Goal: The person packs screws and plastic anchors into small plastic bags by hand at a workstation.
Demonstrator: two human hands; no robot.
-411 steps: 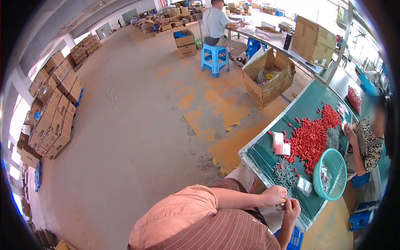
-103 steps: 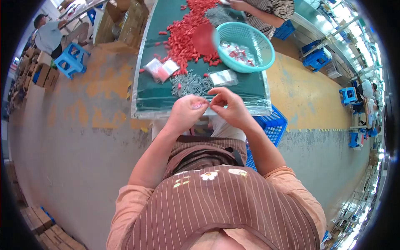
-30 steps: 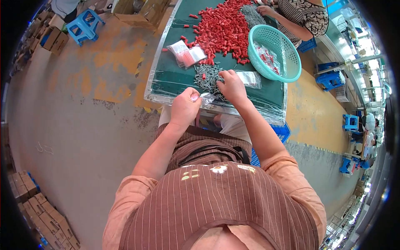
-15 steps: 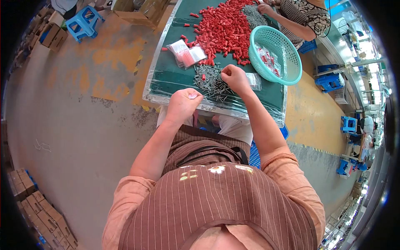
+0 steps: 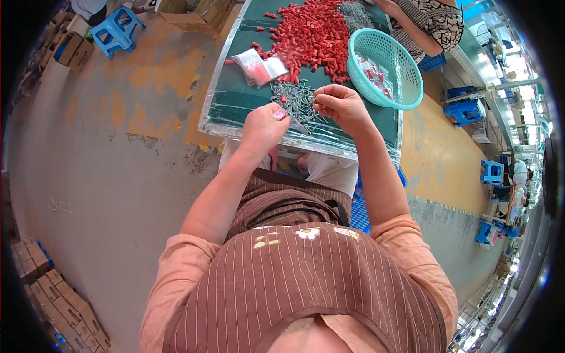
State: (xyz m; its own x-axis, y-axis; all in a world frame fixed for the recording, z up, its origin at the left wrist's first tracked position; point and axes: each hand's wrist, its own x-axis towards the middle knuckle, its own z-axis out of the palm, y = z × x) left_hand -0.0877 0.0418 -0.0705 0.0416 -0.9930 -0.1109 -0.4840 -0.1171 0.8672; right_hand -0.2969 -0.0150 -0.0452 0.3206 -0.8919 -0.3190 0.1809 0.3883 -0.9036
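My left hand (image 5: 265, 128) is closed around a small clear plastic bag (image 5: 279, 114) at the near edge of the table. A bit of the bag shows between the fingers, pinkish inside. At the right side of a pile of grey metal screws (image 5: 294, 99), my right hand (image 5: 348, 110) has its thumb and fingertips pinched together. What sits in that pinch is too small to make out. One red plug (image 5: 283, 99) lies on the screws. Beyond them spreads a big heap of red plastic plugs (image 5: 309, 38). Flat clear bags (image 5: 259, 67) lie left of the screws.
A turquoise plastic basket (image 5: 360, 83) with filled bags (image 5: 376, 76) stands at the table's right side. Across the table, another person's arm (image 5: 412, 29) is near a second grey pile (image 5: 355, 16). A blue stool (image 5: 118, 32) and cardboard boxes (image 5: 197, 17) are on the floor to the left.
My right hand has turned, its pinched fingers lifting slightly from the screws. The left hand has moved a little up and closer to the right one, still gripping the bag.
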